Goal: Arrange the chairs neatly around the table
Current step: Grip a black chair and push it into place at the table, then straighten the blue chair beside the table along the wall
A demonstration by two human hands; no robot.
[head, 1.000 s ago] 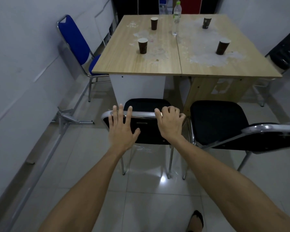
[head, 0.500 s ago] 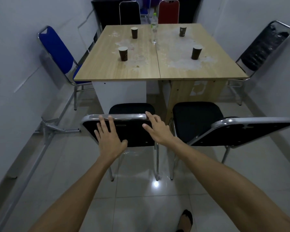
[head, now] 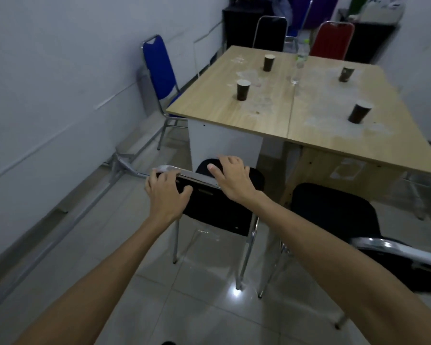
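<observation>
We grip the black chair [head: 217,212] at frame centre w/ both hands, left hand [head: 165,192] & right hand [head: 230,177] curled on its backrest rail, seat near the table [head: 234,115], prob. not yet tucked; others mostly placed.

The tabletop [head: 316,120] is pale wood grain with whitish, chalky smears across its middle. On it stand four dark brown paper cups with pale rims: at 10 o'clock [head: 243,89], 12 o'clock [head: 269,62], 2 o'clock [head: 345,74] and 4 o'clock [head: 359,112]. A clear bottle [head: 299,64] has a green cap. The nearest chair [head: 217,210] is black with a shiny chrome frame, as is its neighbour [head: 334,215] at 3 o'clock. At 9 o'clock a blue chair [head: 159,70]; at 12 o'clock a black chair [head: 271,33] and a red chair [head: 331,41]. Floor tiles [head: 197,307] are glossy light grey.
</observation>
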